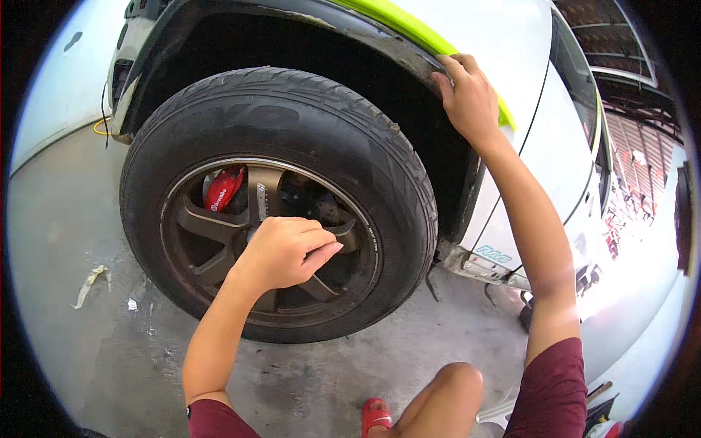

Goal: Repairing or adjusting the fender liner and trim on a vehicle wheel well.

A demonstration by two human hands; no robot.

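My right hand (471, 98) is at the edge of the wheel arch (398, 51), fingers bent over the lime-green strip (409, 22) that runs along the white fender, thumb near the dark lip below. Lower and to the left, my left hand (288, 252) is closed in front of the bronze wheel rim (212, 270), its thumb pressed to the curled fingers. Whatever it may hold is hidden. Around the rim sits a large black tyre (365, 153). A red brake caliper (224, 190) shows between the spokes, and a light marking (261, 201) lies on the upper spoke.
The white car body (496, 29) extends to the right, with a sill (475, 264) low behind the wheel. Scraps of pale material (91, 285) lie on the grey floor (87, 233). My bent knee (456, 379) and a red sandal (376, 414) are at the bottom.
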